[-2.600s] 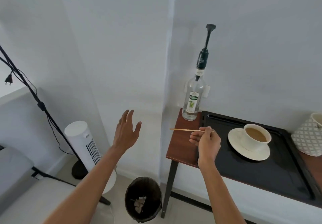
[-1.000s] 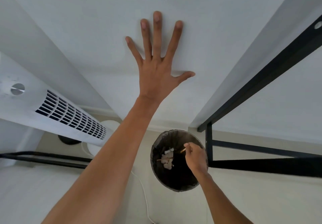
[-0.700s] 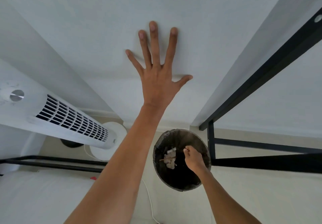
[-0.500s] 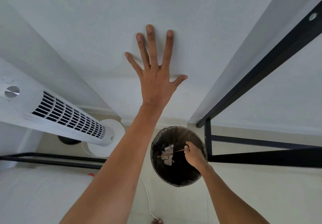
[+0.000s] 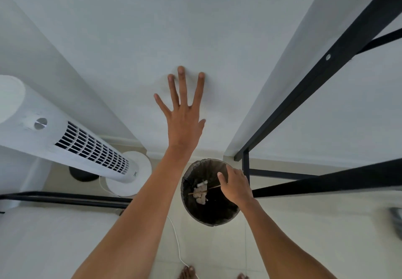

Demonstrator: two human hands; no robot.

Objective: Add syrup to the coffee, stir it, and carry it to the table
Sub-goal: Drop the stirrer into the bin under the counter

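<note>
I look straight down beside the table. My left hand [image 5: 183, 113] is pressed flat on the white wall, fingers spread. My right hand [image 5: 235, 184] hovers over the right rim of a black waste bin [image 5: 212, 215], fingers apart and holding nothing. A thin wooden stir stick [image 5: 203, 190] lies inside the bin across some crumpled white paper. The coffee cup and syrup bottle are out of view.
A white tower fan [image 5: 71, 137] stands left of the bin, with a white cable [image 5: 177, 244] trailing over the floor. The table's black metal legs [image 5: 304, 91] rise on the right. My bare toes [image 5: 187, 272] show at the bottom edge.
My right hand, which pinched the stir stick over the bin, has let it go; the stick now lies in the bin. My left hand stays on the wall.
</note>
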